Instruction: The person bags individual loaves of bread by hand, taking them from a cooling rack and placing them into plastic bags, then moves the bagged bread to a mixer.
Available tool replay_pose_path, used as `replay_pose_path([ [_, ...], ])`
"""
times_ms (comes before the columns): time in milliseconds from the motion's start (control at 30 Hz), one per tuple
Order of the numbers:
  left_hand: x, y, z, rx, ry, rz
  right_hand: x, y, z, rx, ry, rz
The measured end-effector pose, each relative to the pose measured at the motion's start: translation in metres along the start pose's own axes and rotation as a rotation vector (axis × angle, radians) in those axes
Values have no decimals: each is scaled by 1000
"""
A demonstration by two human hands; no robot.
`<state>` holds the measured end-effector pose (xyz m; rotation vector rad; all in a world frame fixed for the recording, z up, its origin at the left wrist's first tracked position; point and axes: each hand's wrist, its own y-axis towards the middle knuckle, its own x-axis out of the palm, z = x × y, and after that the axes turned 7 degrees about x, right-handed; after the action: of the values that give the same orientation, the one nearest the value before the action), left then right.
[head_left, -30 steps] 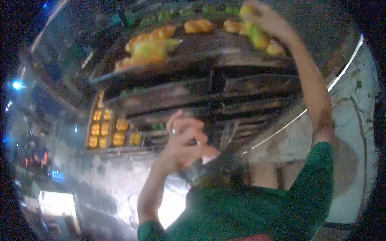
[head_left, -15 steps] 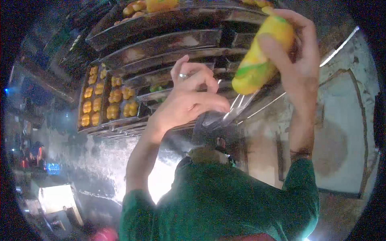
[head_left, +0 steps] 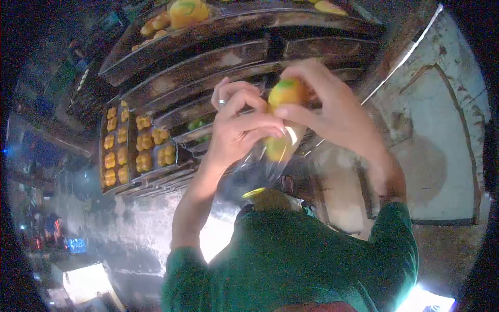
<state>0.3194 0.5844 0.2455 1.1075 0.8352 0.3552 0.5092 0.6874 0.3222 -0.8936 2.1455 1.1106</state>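
Observation:
My right hand (head_left: 335, 109) grips the upper end of a long yellow-and-green bread loaf (head_left: 285, 92). The loaf's lower part shows through a clear plastic bag (head_left: 291, 136), so it is partly inside. On the bag's mouth, my left hand (head_left: 236, 125), with a ring on one finger, is pinched with thumb and fingertips close together. Both hands are close, almost touching, in front of the trays. Some blur hides the exact edge of the bag.
Stacked dark metal trays (head_left: 228, 57) fill the space ahead. Small golden buns (head_left: 143, 143) lie in trays at left, and a larger yellow-green loaf (head_left: 188, 13) is on the top tray. A stained pale surface (head_left: 416, 156) is at right.
My right hand has moved left and down with the loaf, from above the bag into its mouth. My left hand stays at the bag with little movement.

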Motion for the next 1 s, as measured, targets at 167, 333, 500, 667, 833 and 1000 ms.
replay_pose_path([
  [167, 8, 16, -16, -66, -404, 37, -28, -3, 16, -1, 103, -351],
  [333, 37, 32, -41, 55, -808, 339, -30, -2, 26, -8, 641, -113],
  [500, 54, 53, -61, 99, -902, 563, -24, -5, 47, -171, 395, 130],
  [667, 55, 65, -62, 84, -830, 554, -16, 11, 59, -236, 592, 203],
  [833, 63, 72, -58, 49, -745, 593, -29, 24, 84, -124, 744, -48],
  [1000, 54, 78, -56, 60, -883, 347, -50, 42, 101, -407, 637, -21],
])
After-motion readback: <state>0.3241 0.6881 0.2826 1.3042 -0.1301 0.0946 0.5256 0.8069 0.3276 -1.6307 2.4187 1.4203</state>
